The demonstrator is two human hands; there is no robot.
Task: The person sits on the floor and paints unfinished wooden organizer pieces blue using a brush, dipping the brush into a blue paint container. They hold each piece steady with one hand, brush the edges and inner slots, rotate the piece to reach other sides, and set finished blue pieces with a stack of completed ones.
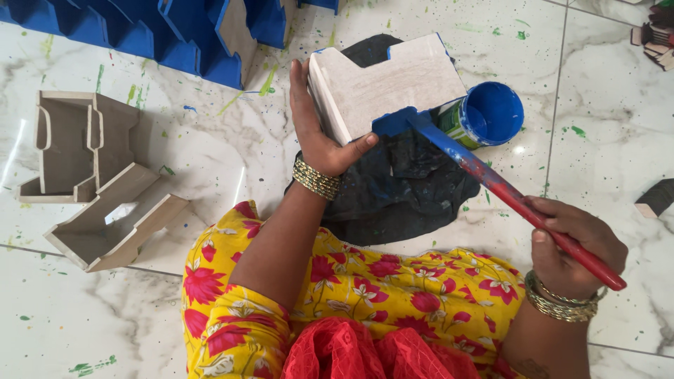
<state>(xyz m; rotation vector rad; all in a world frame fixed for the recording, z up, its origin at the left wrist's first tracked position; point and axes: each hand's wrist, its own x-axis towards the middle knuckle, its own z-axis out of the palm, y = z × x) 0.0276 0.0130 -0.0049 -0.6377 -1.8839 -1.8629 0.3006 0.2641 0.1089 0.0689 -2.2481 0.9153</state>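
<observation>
Evidently painting is under way: the left hand clasps the unpainted wooden piece over a dark cloth on the floor, while the right hand, fingers wrapped around the red-handled brush, lays blue along its lower edge. Reloading from the blue paint can just beside it seems the likely need.

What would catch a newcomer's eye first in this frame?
At centre, the left hand tilts an unpainted wooden piece over a dark paint-stained cloth, while the right hand strokes its lower edge with a red-handled brush loaded with blue. Just right of the piece stands an open tin of blue paint. Bare wooden pieces lie at left; blue-painted ones sit top left.
</observation>
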